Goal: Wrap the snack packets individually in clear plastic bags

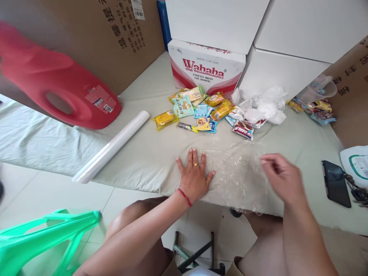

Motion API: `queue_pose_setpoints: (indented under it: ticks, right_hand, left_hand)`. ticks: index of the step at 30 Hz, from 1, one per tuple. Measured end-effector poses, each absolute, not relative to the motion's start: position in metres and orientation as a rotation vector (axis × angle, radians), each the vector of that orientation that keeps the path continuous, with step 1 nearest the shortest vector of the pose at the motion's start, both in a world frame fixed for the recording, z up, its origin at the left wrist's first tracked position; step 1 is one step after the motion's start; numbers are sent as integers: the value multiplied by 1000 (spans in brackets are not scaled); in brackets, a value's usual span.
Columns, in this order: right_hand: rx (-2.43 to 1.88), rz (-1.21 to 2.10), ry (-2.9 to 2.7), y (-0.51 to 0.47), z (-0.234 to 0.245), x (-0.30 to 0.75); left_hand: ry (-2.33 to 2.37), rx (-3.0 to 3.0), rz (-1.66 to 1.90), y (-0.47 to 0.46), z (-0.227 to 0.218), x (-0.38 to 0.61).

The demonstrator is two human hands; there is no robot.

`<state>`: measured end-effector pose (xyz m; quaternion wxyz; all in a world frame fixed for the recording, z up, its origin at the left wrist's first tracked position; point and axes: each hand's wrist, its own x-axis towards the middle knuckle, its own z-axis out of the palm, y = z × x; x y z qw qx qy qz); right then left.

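Note:
A thin sheet of clear plastic film [235, 178] lies wrinkled on the cloth-covered table between my hands. My left hand [195, 178] is open and pressed flat beside the film's left edge, fingers spread, with a ring and a red cord bracelet. At the film's right edge, my right hand [283, 176] is closed, thumb and fingers pinched together on it, slightly blurred. Just beyond the hands is a pile of small packaged snacks [202, 111] in yellow, blue and maroon wrappers. Crumpled clear plastic [268, 105] sits against the pile's right side.
A white plastic roll [112, 147] and a large red jug [66, 88] are on the left. A Wahaha carton [207, 69] stands behind the snacks. To the right are a plastic cup [320, 90], more snacks [319, 109] and a phone [335, 184]. A green stool [48, 237] stands below.

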<state>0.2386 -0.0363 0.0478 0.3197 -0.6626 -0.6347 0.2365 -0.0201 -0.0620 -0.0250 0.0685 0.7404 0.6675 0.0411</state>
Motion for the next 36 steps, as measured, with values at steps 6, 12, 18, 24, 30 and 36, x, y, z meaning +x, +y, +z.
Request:
queue_pose_setpoints:
  ticks: [6, 12, 18, 24, 30, 36]
  right_hand:
    - [-1469, 463, -2399, -14, 5, 124]
    - [-1625, 289, -2444, 44, -28, 84]
    - [-1632, 245, -2505, 47, -24, 72]
    - [-1494, 316, -2702, 38, -27, 74]
    - [-1269, 376, -2804, 27, -23, 70]
    - [-1097, 332, -2815, 30, -22, 79]
  left_hand:
    - [2042, 2192, 128, -69, -26, -23]
    - [2028, 2143, 216, -64, -12, -32]
    - [2078, 2028, 896, -28, 19, -54]
    - [1615, 1800, 1163, 6, 27, -64]
    - [1244, 1206, 925, 49, 10, -74]
    - [1248, 1117, 952, 80, -9, -64]
